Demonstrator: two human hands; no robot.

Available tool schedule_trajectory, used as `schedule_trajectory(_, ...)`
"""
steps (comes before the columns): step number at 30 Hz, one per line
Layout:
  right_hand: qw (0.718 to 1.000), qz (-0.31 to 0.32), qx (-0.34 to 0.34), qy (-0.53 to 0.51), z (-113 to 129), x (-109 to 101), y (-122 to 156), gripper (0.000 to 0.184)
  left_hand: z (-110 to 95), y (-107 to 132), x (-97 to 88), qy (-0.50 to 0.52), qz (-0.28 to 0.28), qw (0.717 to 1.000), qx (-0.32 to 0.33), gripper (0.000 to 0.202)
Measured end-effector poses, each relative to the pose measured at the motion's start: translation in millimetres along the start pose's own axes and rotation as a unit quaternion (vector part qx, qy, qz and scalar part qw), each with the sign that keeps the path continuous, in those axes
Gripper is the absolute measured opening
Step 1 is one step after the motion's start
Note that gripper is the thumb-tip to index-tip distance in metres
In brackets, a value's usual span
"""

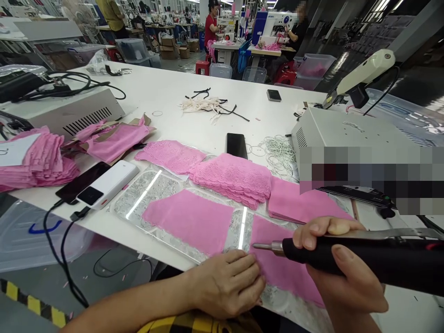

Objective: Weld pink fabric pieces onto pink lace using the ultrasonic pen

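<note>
My right hand (343,263) is wrapped round a black hand-held tool (367,256) with a narrow metal tip. The tip points left, just over the left edge of a pink fabric piece (280,263). Below that tip my left hand (231,282) has its fingers curled and closed at the edge of the same piece; the fingertips are partly hidden. Another cut pink fabric piece (190,219) lies flat to the left, on a clear sheet (138,194) with light strips. Behind it are a stack of pink lace pieces (231,178) and a stack of smooth pink pieces (301,201).
Phones (237,144), a white power bank (108,184) with cables, and tangled pale elastic loops (280,152) lie on the table. Ventilated metal boxes (86,108) flank the work area. Bundled pink fabric (38,162) sits left; people work at sewing machines (274,25) behind.
</note>
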State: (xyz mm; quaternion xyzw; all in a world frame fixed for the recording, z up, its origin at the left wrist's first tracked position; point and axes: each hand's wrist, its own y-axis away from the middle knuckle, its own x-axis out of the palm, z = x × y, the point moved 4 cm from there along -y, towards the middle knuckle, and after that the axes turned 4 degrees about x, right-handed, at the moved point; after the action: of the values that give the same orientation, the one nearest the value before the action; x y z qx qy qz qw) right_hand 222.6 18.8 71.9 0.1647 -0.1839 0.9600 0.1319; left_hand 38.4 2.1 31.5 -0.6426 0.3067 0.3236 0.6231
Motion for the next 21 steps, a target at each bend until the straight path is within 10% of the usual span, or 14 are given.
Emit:
schedule_trajectory(13, 1.0, -0.001, -0.007, 0.018, -0.2, 6.9, 0.3, 0.008, 0.1, 0.9, -2.5, 0.022, -0.004, 1.0, -0.012, 0.027)
schedule_trajectory(21, 0.969, -0.225, -0.089, 0.048, 51.8, -53.5, -16.2, 0.015, 18.1, -16.4, -5.2, 0.023, -0.001, 0.994, -0.106, 0.021)
